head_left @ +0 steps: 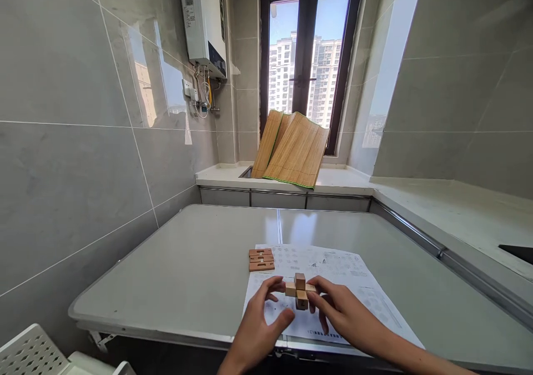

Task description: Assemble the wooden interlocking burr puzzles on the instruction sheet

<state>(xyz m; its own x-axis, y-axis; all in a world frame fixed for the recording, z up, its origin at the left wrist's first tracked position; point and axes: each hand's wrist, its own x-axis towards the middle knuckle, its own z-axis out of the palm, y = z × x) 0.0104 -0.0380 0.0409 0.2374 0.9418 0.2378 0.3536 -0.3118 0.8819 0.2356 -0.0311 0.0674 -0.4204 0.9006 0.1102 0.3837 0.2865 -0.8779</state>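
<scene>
A small wooden interlocking puzzle, made of crossed light and darker bars, is held just above a printed paper sheet. Pinched between the fingertips and thumb of my right hand is the puzzle's right end. My left hand is beside its left end, with the thumb well apart from the fingers. The left index fingertip is close to the light bar; whether it touches cannot be made out. Three flat, slotted wooden pieces lie in a row at the sheet's upper left corner.
The pale folding table has a seam down its middle. Behind it, a folded bamboo mat leans by the window on the white counter. A white water heater hangs on the left wall. A white plastic chair stands at lower left.
</scene>
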